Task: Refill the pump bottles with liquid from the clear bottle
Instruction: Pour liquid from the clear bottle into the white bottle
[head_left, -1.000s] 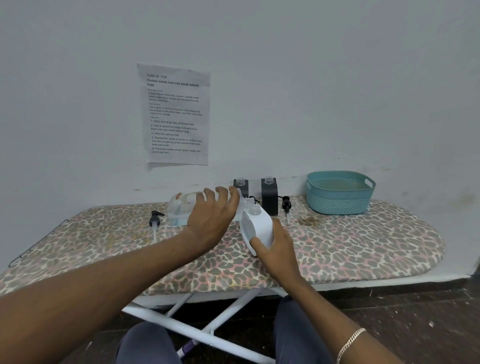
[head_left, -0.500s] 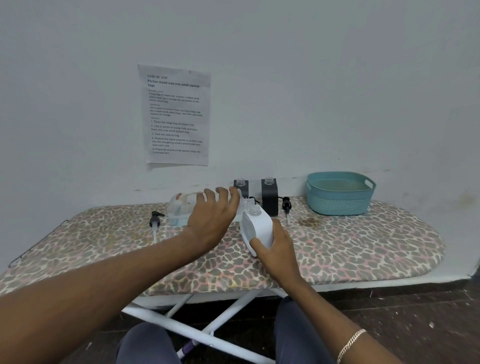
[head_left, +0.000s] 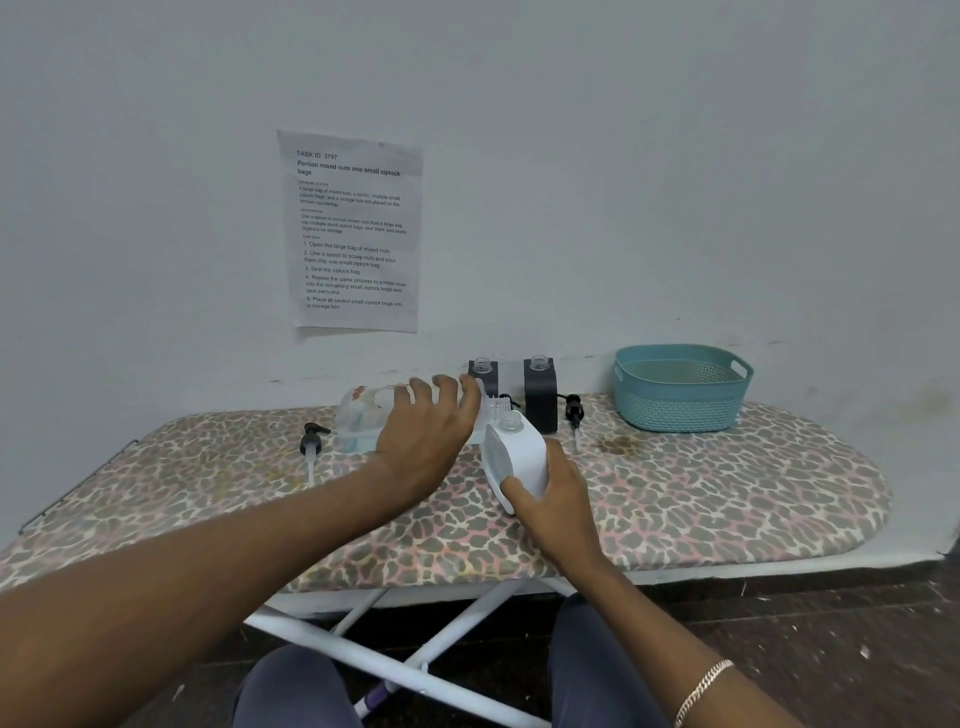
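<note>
My left hand (head_left: 428, 434) grips the clear bottle (head_left: 363, 415), which lies tipped on its side with its neck pointing right, right at the open mouth of a white bottle (head_left: 517, 457). My right hand (head_left: 558, 499) holds that white bottle, tilted a little to the left, on the ironing board (head_left: 727, 499). Behind them stand two dark bottles (head_left: 540, 395) with open necks, the left one (head_left: 483, 376) partly hidden by my fingers. One black pump head (head_left: 310, 447) lies left of the clear bottle; another (head_left: 574, 413) lies right of the dark bottles.
A teal plastic basket (head_left: 680, 389) sits at the back right of the board. A printed sheet (head_left: 356, 231) is taped to the wall just behind the board. A brown stain (head_left: 621, 446) marks the cover near the basket. White legs (head_left: 395, 670) and my knees are below.
</note>
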